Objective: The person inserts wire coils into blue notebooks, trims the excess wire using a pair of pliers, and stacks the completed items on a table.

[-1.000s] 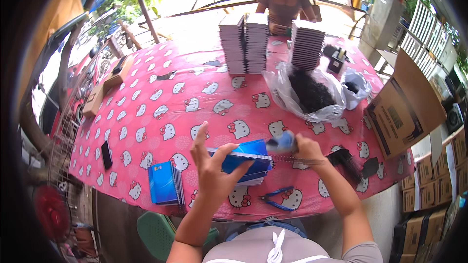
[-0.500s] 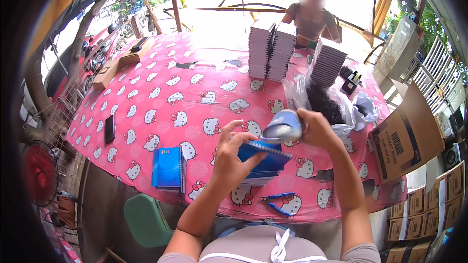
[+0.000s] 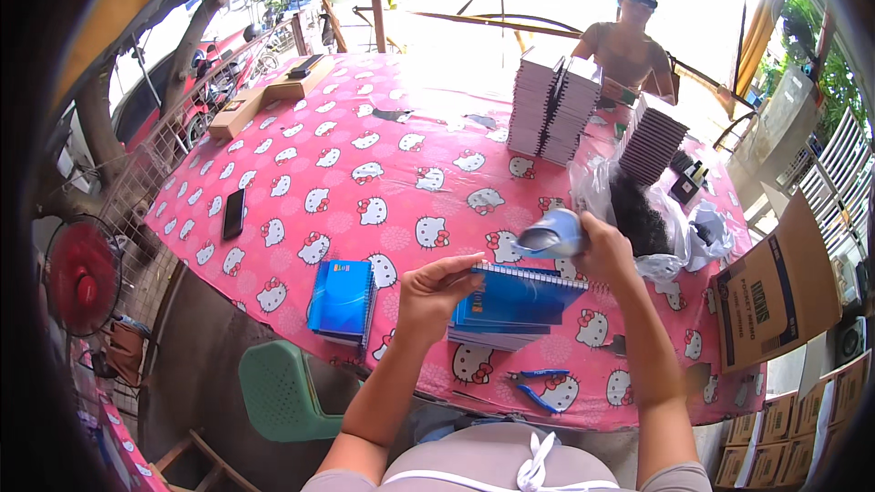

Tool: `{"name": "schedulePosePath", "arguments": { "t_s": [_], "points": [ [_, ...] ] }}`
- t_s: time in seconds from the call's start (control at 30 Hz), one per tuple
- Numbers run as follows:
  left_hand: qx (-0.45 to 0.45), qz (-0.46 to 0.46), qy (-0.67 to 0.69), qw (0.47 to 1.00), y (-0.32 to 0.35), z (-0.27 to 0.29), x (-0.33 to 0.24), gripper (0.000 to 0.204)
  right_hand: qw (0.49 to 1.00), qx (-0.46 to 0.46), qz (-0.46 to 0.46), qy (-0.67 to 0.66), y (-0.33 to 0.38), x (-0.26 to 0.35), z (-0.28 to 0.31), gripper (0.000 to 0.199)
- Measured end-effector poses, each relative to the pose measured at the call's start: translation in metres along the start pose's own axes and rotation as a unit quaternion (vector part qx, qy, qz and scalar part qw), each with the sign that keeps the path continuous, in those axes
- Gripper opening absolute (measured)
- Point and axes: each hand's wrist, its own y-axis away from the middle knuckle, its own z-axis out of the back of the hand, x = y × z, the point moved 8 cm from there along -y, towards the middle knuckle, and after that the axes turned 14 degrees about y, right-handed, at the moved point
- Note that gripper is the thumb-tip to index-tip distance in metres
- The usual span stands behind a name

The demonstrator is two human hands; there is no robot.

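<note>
A person's bare hands work close to the near edge of a table [image 3: 296, 251] spread with a pink cat-print cloth. The left hand [image 3: 430, 296] pinches the upper left corner of a blue spiral notebook [image 3: 524, 299], thumb and forefinger together on it, seemingly to keep it steady. This notebook lies on a small stack of others [image 3: 497, 339], which probably lifts its bound edge within easy reach. Loops of wire spiral [image 3: 599, 289] stick out past that edge's right end. The right hand [image 3: 603, 251], just above, has its fingers closed around a pale blue, rounded object [image 3: 552, 235], too blurred to name.

Along the near edge, blue-handled pliers [image 3: 545, 373] lie right of the stack, and a second blue notebook pile [image 3: 339, 299] sits to its left, both apparently kept handy. Toward the right edge, a clear plastic bag [image 3: 592, 189] contains a black tangle [image 3: 640, 217], perhaps bagged to stop it spreading. Tall notebook stacks [image 3: 547, 109] stand near the far edge.
</note>
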Motion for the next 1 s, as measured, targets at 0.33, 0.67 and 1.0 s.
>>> {"name": "schedulePosePath", "arguments": {
  "t_s": [0.33,0.67,1.0],
  "points": [
    [0.159,-0.369,-0.243,0.883,0.038,-0.091,-0.071,0.025,0.957,-0.092,-0.064,0.267,0.163,-0.014,-0.072,0.066],
    [0.11,-0.217,-0.292,0.925,0.068,-0.065,0.0,0.021,0.967,0.073,-0.067,-0.233,0.248,0.04,-0.059,0.049],
    [0.14,-0.224,-0.241,0.934,0.076,-0.072,0.005,0.024,0.944,0.051,-0.067,-0.32,0.195,0.07,0.033,0.042]
  ]
}}
